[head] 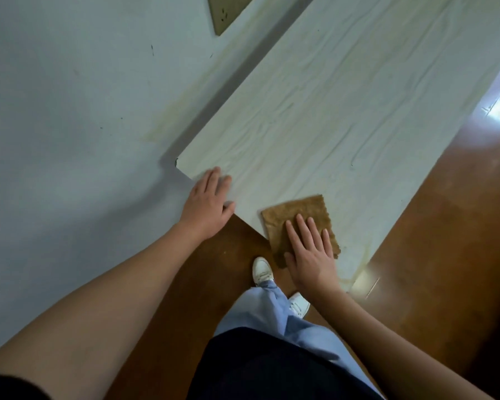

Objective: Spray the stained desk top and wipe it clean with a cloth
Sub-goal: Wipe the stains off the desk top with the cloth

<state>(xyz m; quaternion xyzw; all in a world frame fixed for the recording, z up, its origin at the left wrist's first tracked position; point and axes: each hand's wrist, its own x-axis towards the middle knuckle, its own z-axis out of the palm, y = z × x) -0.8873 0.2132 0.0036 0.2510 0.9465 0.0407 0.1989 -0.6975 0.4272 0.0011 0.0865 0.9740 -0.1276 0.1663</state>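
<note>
The desk top (344,111) is a long pale panel with a faint wood-grain pattern. It runs from the near edge, in front of the person, away toward the upper right, with one long side set close to the wall (70,96). The cloth (300,210) is brown, roughly square and folded flat. It lies on the desk top at the near edge, and its near corner reaches slightly past that edge. The right hand (312,255) rests palm down on the near half of the cloth. Its fingers (311,226) are straight and slightly spread, and they press flat on the fabric. The thumb lies out to the left at the cloth's near corner. The left hand (207,206) rests palm down on the near left corner of the desk top, well apart from the cloth. Its fingers are straight and lie close together on the surface, and the thumb touches the near edge. A yellowish streak (358,267) marks the desk top near its right front corner, just beside the right hand. A yellowish band (185,105) also runs along the wall next to the desk. A socket plate (228,13) is mounted on the wall at the top of the view. The floor (445,255) is glossy brown. White shoes (261,269) and light blue trousers (272,313) are visible below the desk edge.
</note>
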